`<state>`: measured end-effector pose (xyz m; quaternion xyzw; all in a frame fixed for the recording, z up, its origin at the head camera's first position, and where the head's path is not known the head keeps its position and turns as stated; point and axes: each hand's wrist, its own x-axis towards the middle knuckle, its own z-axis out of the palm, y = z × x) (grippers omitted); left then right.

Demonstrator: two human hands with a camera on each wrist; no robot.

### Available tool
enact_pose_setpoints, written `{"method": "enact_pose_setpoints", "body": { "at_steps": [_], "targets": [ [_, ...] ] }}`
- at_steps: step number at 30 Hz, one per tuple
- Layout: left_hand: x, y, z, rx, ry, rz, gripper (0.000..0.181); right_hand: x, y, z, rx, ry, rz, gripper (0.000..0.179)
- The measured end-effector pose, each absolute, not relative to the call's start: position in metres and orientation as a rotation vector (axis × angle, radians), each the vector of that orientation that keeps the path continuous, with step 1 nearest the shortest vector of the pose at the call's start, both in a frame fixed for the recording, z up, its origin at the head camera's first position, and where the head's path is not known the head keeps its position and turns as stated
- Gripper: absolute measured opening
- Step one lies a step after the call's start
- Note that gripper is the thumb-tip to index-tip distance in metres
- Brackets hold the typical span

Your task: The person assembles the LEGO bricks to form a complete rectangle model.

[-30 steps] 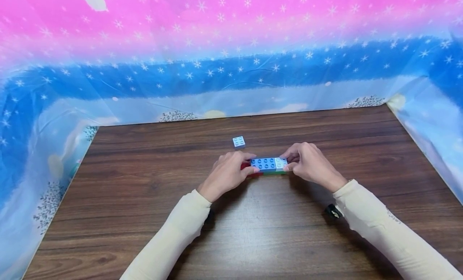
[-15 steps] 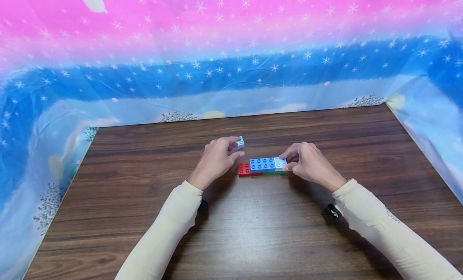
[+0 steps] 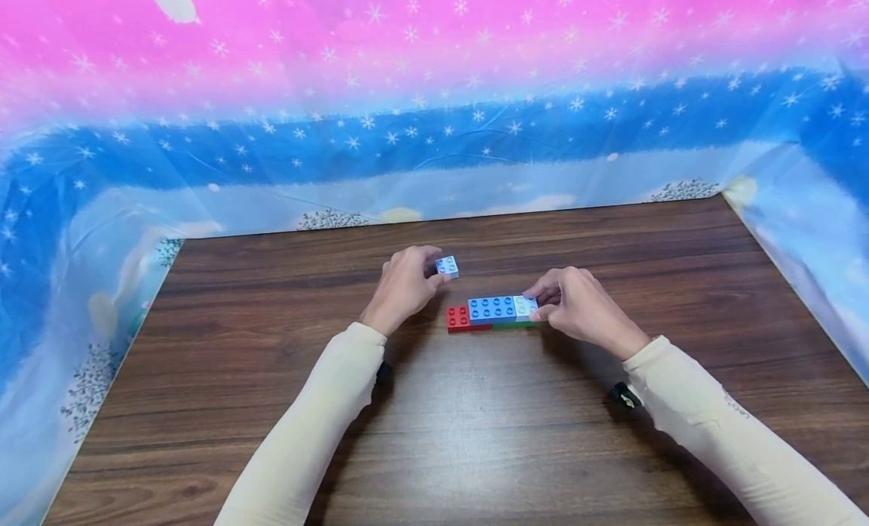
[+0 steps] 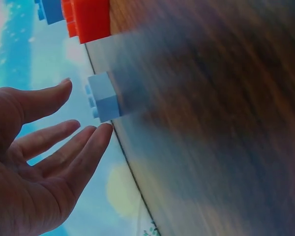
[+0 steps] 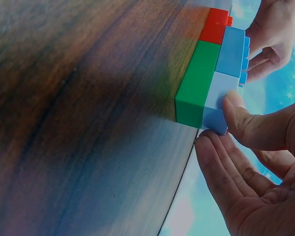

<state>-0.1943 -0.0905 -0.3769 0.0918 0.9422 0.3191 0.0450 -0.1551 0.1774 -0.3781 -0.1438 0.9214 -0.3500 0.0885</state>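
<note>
In the head view, a loose pale blue-white toy brick (image 3: 446, 266) with studs on top lies on the table. My left hand (image 3: 403, 286) reaches to its left side, thumb and fingers spread; the left wrist view shows the fingers apart from the brick (image 4: 104, 98). A joined row of bricks lies nearer: a red brick (image 3: 458, 319) and a green brick (image 5: 196, 86) below, a blue brick (image 3: 492, 309) and a white brick (image 3: 521, 307) on top. At the right end, my right hand (image 3: 577, 306) pinches the white brick between thumb and fingers.
A brown wood-grain table (image 3: 475, 435) carries the bricks. Behind it and at its sides hangs a pink and blue snowflake cloth (image 3: 407, 133). A dark strap piece (image 3: 626, 395) shows under the right wrist.
My left hand has let go of the row's left end, baring the red brick, and moved up-left to the loose brick. My right hand stays at the white brick.
</note>
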Motion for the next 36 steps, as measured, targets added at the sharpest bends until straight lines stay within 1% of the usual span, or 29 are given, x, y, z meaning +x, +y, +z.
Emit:
{"method": "enact_pose_setpoints", "body": {
  "at_steps": [15,19,25,36],
  "targets": [
    [-0.209,-0.082,-0.386,0.207,2.869,0.897,0.046,-0.155,0.178,-0.379,-0.419,2.745,-1.040,0.025],
    [-0.211,-0.081,-0.387,0.208,2.869,0.891,0.040,-0.155,0.178,-0.379,-0.421,2.746,-1.044,0.025],
    [-0.211,-0.082,-0.388,0.220,2.876,0.876,0.031,-0.156,0.178,-0.380,-0.432,2.749,-1.045,0.025],
    [-0.202,-0.090,-0.378,0.284,2.904,0.898,0.032,-0.156,0.178,-0.380,-0.426,2.751,-1.042,0.025]
  ]
}}
